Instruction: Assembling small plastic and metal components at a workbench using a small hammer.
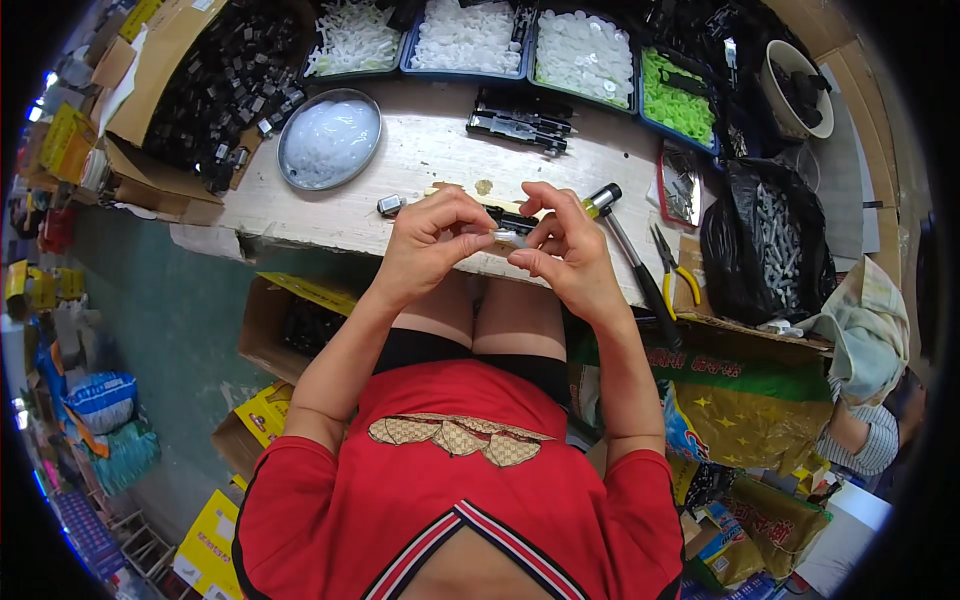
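Observation:
Above the near edge of the workbench [330, 215], my hands are close together around a small assembly. My left hand [437, 240] pinches a small whitish piece [508, 238] between thumb and forefinger. Just behind that piece lies a narrow black part [512, 218], reaching toward my other hand. My right hand [568, 243] has its thumb and fingers curled in at the far end of the assembly, its forefinger raised; what exactly its fingertips grip is partly hidden. Left of my hands, a small block with a pale face [389, 205] rests on the bench.
A hammer [630, 250] and yellow-handled pliers [676, 268] lie to the right. Black assemblies [520, 125] lie behind my hands, near a dish of whitish jelly-like material [330, 138]. Trays of white parts [583, 58] and green parts [677, 95] line the back. Another person's arm [850, 428] shows at right.

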Available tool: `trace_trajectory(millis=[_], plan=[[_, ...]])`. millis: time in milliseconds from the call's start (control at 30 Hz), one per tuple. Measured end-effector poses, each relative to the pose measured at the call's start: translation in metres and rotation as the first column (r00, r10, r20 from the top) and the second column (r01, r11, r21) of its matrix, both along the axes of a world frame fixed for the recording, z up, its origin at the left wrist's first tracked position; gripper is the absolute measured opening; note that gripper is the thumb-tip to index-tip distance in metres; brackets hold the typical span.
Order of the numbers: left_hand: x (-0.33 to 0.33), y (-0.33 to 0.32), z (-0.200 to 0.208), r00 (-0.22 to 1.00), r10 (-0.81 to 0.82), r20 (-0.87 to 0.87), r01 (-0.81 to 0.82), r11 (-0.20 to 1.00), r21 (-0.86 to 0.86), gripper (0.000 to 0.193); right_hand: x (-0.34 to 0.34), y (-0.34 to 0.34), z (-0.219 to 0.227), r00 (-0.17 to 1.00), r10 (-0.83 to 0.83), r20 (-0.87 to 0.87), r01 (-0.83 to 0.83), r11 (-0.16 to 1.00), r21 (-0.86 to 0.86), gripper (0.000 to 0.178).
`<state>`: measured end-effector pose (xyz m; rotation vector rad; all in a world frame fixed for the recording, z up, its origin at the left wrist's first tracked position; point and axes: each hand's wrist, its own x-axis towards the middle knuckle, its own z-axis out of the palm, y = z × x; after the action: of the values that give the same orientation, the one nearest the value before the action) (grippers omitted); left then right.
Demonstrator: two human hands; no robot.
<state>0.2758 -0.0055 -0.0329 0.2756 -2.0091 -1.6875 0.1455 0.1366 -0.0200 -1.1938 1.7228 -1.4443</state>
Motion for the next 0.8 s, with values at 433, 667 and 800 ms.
trace_trajectory(millis=[433,667,800], plan=[[0.002,-0.001,-0.004,1.000,-0.021,-0.013,0.020,0.998,-0.066,0.013,-0.003,0.001,0.001,0.964,0.018,0.267,-0.026,0.999,0.025,0.060],[-0.001,-0.004,-0.002,0.995,-0.074,-0.062,0.064,0.987,-0.151,0.013,-0.008,0.002,-0.001,0.935,0.071,0.348,-0.087,0.996,0.030,0.059],[-0.004,-0.009,0.002,0.985,-0.154,-0.077,0.129,0.956,-0.263,0.012,-0.013,0.001,-0.004,0.860,0.139,0.491,-0.177,0.984,0.032,0.058]])
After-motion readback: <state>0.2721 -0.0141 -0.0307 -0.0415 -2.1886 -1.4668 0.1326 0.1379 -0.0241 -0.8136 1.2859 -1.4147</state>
